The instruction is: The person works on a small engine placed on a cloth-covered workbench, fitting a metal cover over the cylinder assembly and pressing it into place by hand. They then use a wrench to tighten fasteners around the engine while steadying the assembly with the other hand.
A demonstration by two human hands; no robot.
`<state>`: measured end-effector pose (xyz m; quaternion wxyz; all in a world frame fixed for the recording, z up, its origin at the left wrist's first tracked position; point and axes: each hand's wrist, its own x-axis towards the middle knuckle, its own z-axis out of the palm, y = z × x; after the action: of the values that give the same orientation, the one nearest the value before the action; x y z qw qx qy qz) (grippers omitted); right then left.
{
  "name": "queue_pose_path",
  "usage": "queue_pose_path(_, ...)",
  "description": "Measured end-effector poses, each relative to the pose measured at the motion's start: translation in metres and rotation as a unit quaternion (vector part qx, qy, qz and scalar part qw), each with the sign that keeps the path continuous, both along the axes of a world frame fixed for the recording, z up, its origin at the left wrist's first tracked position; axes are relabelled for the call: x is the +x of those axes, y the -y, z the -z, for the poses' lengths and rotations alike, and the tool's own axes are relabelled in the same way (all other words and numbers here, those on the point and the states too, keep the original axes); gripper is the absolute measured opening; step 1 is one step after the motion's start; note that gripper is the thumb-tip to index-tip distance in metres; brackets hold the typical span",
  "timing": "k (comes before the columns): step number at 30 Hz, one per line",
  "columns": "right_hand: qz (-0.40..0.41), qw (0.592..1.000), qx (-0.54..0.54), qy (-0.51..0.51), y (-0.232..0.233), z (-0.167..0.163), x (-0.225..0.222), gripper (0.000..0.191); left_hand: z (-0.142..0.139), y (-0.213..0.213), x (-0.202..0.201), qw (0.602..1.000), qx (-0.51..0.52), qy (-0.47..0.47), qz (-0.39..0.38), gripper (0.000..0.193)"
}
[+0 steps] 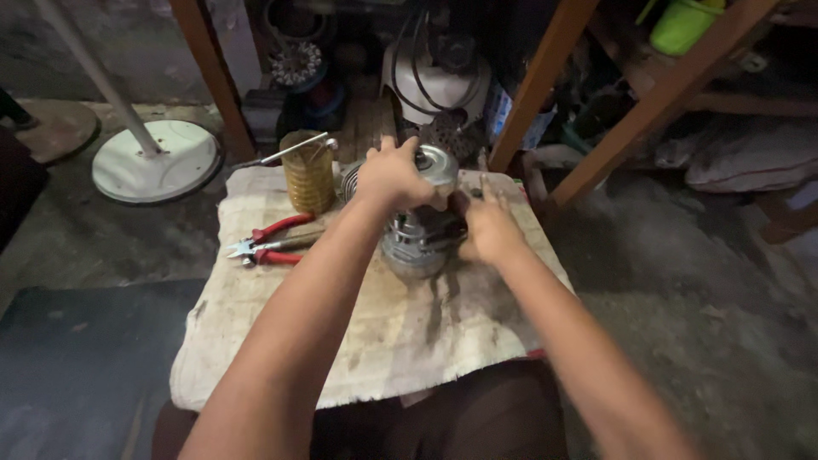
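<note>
Both hands are on the motor [415, 243], which stands upright on the cloth [341, 341] near its far edge, right of the middle. The left hand [394, 175] sits on top, fingers curled down around the round metal cap [439, 162] and gripping it. The right hand [487, 228] is pressed against the motor's right flank, fingers bent onto the casing; whether they pinch some small part there I cannot tell, as that side is dark and the hand covers it.

How far along? By my reading, mid-job. The motor is out in the open with no blades or outer housing on it, and the cap is seated on top, so the body looks to be in one piece for now. Dark grease streaks mark the cloth just in front of it.

Tools lie untouched to the left: red-handled pliers [266, 243] flat on the cloth, and beyond them a yellow jar [308, 175] with a metal rod [285, 153] resting across its mouth. Neither hand is near them. A white round base [158, 162] on the floor, well apart at far left, is nowhere near the motor.
</note>
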<state>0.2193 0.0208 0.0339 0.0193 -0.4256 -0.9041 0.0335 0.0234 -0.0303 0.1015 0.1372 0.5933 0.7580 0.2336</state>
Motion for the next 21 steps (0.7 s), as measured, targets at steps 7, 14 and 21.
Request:
queue_pose_path(7, -0.018, 0.995, 0.070, 0.072, 0.000, 0.024, 0.021, 0.066, 0.000, -0.003, 0.007, 0.999, 0.005, -0.042, 0.035, 0.117)
queue_pose_path(14, 0.021, 0.997, 0.054, 0.052, -0.002, 0.024, -0.010, 0.069, 0.002, 0.004, -0.001, 1.000, 0.006, -0.010, 0.011, 0.119)
queue_pose_path(21, 0.025, 0.993, 0.032, 0.108, 0.013, 0.007, -0.006, 0.055, 0.004, 0.002, -0.001, 0.999, 0.032, -0.037, 0.022, 0.119)
